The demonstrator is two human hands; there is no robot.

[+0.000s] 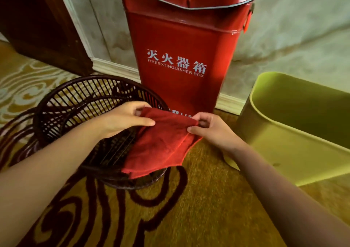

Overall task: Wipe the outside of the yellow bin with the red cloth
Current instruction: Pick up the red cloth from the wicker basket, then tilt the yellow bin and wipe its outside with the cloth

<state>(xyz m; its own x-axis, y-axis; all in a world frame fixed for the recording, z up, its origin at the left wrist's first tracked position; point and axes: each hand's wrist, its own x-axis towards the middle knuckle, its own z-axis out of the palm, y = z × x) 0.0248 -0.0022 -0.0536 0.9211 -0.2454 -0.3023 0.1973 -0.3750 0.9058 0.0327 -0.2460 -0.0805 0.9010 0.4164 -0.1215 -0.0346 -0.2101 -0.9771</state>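
Head view looks down at two bare forearms reaching over a patterned gold and dark brown carpet (198,199). Between the hands hangs the red cloth (161,142), held up by its top edge so that it drapes down over the near rim of a dark wicker basket (75,102). On the left, the left hand (123,119) pinches the cloth's upper left corner, thumb stretched along the front and the other fingers curled behind the fabric. On the right, the right hand (212,131) nips the upper right corner between thumb and curled fingers. The yellow bin (295,138) stands open-topped on the carpet at the right, beside the right wrist and apart from the cloth; its pale outer wall faces the camera. Behind the cloth, against the wall, stands a tall red fire extinguisher box (180,47) with white lettering. A white skirting board (115,68) runs along the bottom of the wall.
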